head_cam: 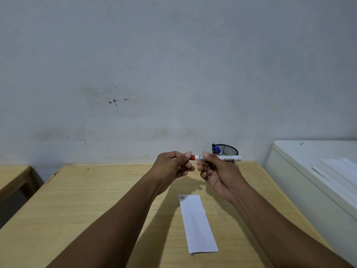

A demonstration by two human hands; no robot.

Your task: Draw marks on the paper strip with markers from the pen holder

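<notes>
A: What lies nearest you?

B: The paper strip (pixel 198 223), flat on the wooden table (pixel 96 200) between your forearms, running away from you. At its far left corner you have three short marks (pixel 182 198): dark, blue and red, side by side.

A: And above that?

B: Your two hands, raised over the table, holding one marker level between them. Your left hand (pixel 172 167) is curled, thumb and fingertips pinched on the red cap (pixel 192 157) at the marker's left end. I can't tell whether the cap is seated or partly off.

A: The other hand?

B: Your right hand (pixel 218 171) is closed around the red marker (pixel 218 158), thumb on top of the white barrel, which sticks out to the right past your fingers.

A: Farther back?

B: The black mesh pen holder (pixel 227 150) stands at the table's far edge against the wall (pixel 173 64), just behind your right hand. A blue marker (pixel 218 149) leans inside it. To your right sits a white cabinet (pixel 309 171), apart from the table.
</notes>
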